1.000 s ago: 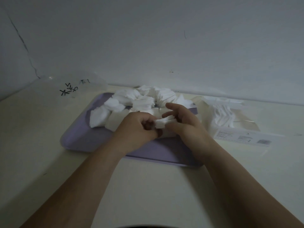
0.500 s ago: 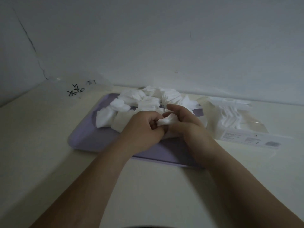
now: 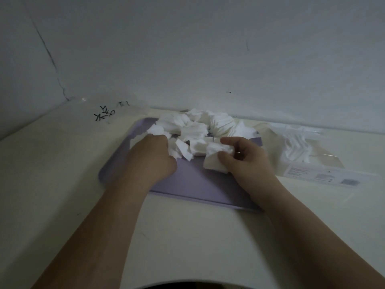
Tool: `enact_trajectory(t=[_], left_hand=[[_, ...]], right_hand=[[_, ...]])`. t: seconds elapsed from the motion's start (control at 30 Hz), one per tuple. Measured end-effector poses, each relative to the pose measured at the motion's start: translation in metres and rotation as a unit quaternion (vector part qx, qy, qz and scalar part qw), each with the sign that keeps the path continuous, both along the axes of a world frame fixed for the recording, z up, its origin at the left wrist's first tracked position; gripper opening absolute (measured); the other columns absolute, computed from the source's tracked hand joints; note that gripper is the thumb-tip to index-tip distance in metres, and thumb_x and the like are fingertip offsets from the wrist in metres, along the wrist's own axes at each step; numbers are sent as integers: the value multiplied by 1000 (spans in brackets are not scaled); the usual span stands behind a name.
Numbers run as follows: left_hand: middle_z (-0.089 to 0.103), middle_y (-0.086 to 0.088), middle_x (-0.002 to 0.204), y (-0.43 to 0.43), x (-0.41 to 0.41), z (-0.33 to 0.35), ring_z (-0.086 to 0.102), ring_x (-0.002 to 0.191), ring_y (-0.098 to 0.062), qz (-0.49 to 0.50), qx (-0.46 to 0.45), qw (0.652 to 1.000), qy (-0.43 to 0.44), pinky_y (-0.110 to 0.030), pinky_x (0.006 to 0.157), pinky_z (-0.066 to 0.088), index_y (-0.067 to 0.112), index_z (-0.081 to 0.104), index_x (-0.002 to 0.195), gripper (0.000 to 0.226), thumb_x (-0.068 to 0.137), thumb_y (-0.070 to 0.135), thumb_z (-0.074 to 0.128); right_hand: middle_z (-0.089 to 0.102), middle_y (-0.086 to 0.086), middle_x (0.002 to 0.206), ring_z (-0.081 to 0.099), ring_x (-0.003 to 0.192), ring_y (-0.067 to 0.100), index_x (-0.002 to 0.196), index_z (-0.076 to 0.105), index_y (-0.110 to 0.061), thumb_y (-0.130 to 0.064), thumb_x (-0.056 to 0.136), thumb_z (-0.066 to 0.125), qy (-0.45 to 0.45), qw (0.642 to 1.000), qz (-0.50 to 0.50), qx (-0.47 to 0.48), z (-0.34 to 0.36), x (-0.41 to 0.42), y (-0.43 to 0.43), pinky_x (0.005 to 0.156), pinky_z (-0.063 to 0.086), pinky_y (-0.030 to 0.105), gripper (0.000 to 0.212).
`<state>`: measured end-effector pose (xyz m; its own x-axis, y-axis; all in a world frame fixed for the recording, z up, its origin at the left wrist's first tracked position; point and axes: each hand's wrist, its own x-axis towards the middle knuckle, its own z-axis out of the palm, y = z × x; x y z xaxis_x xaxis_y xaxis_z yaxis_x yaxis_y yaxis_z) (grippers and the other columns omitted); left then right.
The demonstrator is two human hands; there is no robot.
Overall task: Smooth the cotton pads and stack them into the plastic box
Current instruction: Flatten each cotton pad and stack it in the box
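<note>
left hand withdrew; right hand grips pad; label illegible.

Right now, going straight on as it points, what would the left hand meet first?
The heap of cotton pads on the purple tray; the left hand seems to touch its near edge, though depth is unclear.
</note>
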<state>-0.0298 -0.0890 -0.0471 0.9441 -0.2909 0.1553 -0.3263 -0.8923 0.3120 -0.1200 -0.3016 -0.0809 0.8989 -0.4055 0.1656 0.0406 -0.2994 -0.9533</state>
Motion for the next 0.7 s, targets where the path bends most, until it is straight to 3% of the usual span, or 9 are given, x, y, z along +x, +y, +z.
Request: enact_trajectory(t=[0.07, 0.13, 0.27, 0.4, 0.5, 0.57, 0.63, 0.7], left_hand=[[67, -2, 97, -6, 0, -2, 64, 93, -26, -41, -44, 998, 1, -31, 73, 47, 19, 65, 91, 8, 88, 27, 67], [67, 4, 91, -13, -2, -3, 64, 86, -20, -85, -103, 990, 47, -29, 67, 45, 20, 66, 92, 8, 86, 23, 70], [65, 8, 97, -18, -1, -6, 63, 90, -17, -61, -149, 984, 79, -29, 71, 46, 22, 64, 111, 28, 86, 30, 75], [68, 5, 109, -11, 7, -10, 64, 98, -16, -42, -131, 986, 93, -26, 71, 43, 22, 58, 134, 55, 85, 38, 79], [64, 15, 86, -12, 5, -9, 59, 77, 0, -70, -184, 977, 86, -10, 59, 39, 29, 64, 123, 40, 86, 21, 76], [62, 14, 79, -11, 7, -3, 60, 73, -3, -41, -222, 974, 34, -15, 64, 46, 36, 67, 113, 33, 86, 17, 73], [67, 12, 80, -10, 7, 4, 65, 75, -10, -15, -295, 955, 0, -27, 73, 56, 31, 69, 116, 33, 87, 17, 76], [73, 7, 83, -14, 1, 12, 67, 72, -9, -46, -421, 904, 58, -26, 69, 56, 20, 74, 108, 24, 86, 11, 81]], right_hand=[[76, 1, 102, 72, 91, 17, 116, 71, -36, -20, 92, 74, -1, 1000, -3, -1, 0, -1, 0, 87, 61, 36, 29], [76, -2, 99, 72, 88, 14, 116, 71, -35, -20, 91, 75, -2, 1000, -12, 1, 0, -1, -2, 88, 62, 40, 30], [72, -7, 96, 68, 81, 13, 112, 69, -38, -18, 92, 72, -12, 999, -32, 4, 1, -1, -3, 84, 63, 43, 28], [68, -12, 94, 67, 77, 14, 116, 67, -38, -16, 93, 69, -18, 999, -29, 2, 3, -2, -3, 79, 60, 37, 32], [69, -10, 94, 69, 80, 20, 116, 67, -41, -19, 92, 69, -10, 1000, -27, -9, 3, -3, -1, 77, 60, 32, 32], [70, -12, 98, 69, 80, 16, 116, 66, -41, -19, 93, 69, -12, 1000, -25, -10, 3, -3, -1, 74, 58, 28, 32], [71, -14, 98, 68, 77, 8, 115, 66, -42, -19, 93, 69, -13, 1000, -23, -7, 3, -3, -1, 71, 55, 21, 32], [72, -15, 96, 68, 76, 2, 115, 65, -41, -19, 92, 71, -12, 1000, -24, 7, 5, -4, -1, 71, 55, 19, 32]])
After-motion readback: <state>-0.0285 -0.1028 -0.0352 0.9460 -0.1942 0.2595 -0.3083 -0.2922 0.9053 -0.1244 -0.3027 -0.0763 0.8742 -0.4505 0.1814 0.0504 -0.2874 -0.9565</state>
